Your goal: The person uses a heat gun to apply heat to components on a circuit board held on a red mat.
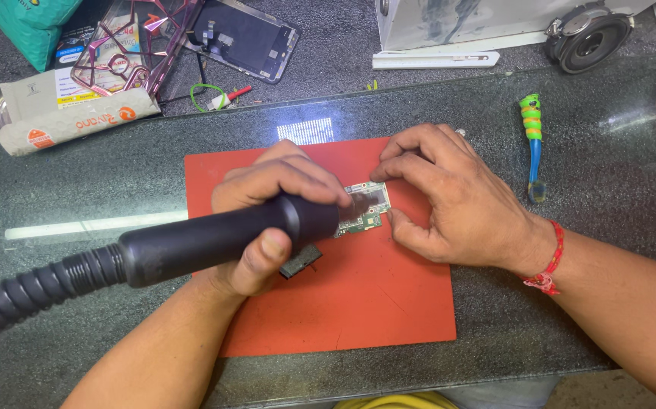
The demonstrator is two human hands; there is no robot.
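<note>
the board [366,208] sits mid-mat [388,303], right hand [449,201] pinching its right edge, left hand [271,220] wrapped round the hot air wand [222,238] lying left-to-right, nozzle over the board's left end.

Circuit board [366,208] on mat [373,303], between both hands; toothbrush [532,144] far right on table [608,227].

Around the red mat [373,303] the dark bench is bare in front and to both sides. Right of it lies a toothbrush [531,144]; behind it clutter, a phone screen [244,38], crowds the way.
</note>
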